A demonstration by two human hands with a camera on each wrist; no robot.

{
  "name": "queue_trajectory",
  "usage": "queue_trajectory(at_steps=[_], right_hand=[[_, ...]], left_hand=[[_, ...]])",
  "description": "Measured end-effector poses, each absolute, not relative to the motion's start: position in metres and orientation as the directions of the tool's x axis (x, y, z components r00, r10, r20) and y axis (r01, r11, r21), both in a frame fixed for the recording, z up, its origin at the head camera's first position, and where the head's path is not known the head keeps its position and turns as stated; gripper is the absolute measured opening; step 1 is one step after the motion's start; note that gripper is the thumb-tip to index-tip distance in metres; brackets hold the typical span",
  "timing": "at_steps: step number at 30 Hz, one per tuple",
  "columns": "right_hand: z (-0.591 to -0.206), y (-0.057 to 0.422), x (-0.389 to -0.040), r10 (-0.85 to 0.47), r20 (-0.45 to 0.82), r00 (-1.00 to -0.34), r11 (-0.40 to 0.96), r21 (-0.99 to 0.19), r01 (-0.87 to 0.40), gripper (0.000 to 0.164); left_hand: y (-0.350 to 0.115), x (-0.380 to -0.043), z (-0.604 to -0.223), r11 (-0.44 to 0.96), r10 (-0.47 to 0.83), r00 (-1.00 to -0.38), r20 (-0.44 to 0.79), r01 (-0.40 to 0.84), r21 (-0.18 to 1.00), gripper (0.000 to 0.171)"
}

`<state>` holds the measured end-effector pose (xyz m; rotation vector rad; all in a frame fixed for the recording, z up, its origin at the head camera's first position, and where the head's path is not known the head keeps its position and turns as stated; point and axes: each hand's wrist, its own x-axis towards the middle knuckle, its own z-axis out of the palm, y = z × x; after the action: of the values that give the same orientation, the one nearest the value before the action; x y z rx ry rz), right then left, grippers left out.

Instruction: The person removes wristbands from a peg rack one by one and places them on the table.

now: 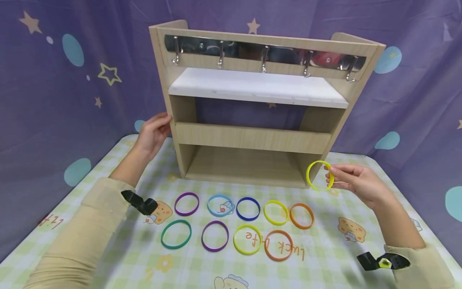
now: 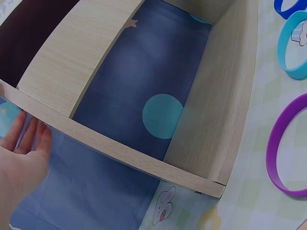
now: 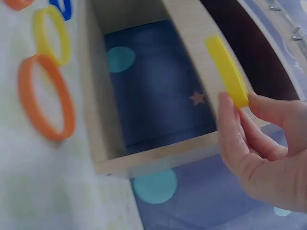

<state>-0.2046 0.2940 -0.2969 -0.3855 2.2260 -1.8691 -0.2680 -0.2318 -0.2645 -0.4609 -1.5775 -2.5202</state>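
Observation:
My right hand [image 1: 361, 185] pinches a yellow silicone wristband [image 1: 308, 176] between thumb and fingers, held up by the right front of a wooden shelf rack [image 1: 252, 137]. In the right wrist view, the yellow band [image 3: 225, 69] is seen nearly edge-on. My left hand [image 1: 150, 134] touches the rack's left side panel with its fingertips; the left wrist view shows those fingers [image 2: 29, 134] fairly straight against the edge. A metal strip with several hooks [image 1: 265, 58] runs along the top of the rack, with no band on it.
Two rows of wristbands lie before the rack: purple [image 1: 187, 193], light blue [image 1: 220, 196], dark blue [image 1: 248, 198], yellow [image 1: 276, 201] and orange [image 1: 302, 204] behind; green [image 1: 176, 221], purple [image 1: 215, 222], yellow [image 1: 247, 226] and orange [image 1: 279, 231] nearer. A purple curtain [image 1: 90, 24] surrounds the table.

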Motion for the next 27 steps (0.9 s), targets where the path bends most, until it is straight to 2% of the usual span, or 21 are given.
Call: queue_trajectory(at_steps=[4, 6, 8, 13, 18, 27], right_hand=[[-0.306, 0.292, -0.201, -0.397, -0.076, -0.915, 0.356, -0.931, -0.077, 0.019], [-0.309, 0.291, -0.200, -0.427, -0.115, -0.897, 0.400, -0.913, -0.074, 0.017], [-0.313, 0.290, -0.198, -0.463, -0.145, -0.874, 0.433, -0.898, -0.081, 0.023], [-0.325, 0.288, -0.193, -0.560, -0.229, -0.796, 0.471, -0.878, -0.079, 0.041], [-0.338, 0.285, -0.188, -0.633, -0.283, -0.720, 0.468, -0.881, -0.066, 0.033], [-0.354, 0.280, -0.177, -0.655, -0.361, -0.664, 0.491, -0.871, -0.011, 0.027]], left_hand=[[-0.233, -0.269, -0.265, -0.451, 0.047, -0.946, 0.320, 0.266, 0.852, 0.022], [-0.233, -0.269, -0.265, -0.456, 0.046, -0.946, 0.320, 0.265, 0.850, 0.022], [-0.233, -0.269, -0.265, -0.446, 0.038, -0.948, 0.315, 0.266, 0.855, 0.023], [-0.232, -0.269, -0.266, -0.445, 0.040, -0.953, 0.302, 0.253, 0.859, 0.025], [-0.230, -0.271, -0.266, -0.426, 0.039, -0.953, 0.299, 0.255, 0.868, 0.029], [-0.230, -0.272, -0.268, -0.449, 0.059, -0.953, 0.296, 0.240, 0.861, 0.024]])
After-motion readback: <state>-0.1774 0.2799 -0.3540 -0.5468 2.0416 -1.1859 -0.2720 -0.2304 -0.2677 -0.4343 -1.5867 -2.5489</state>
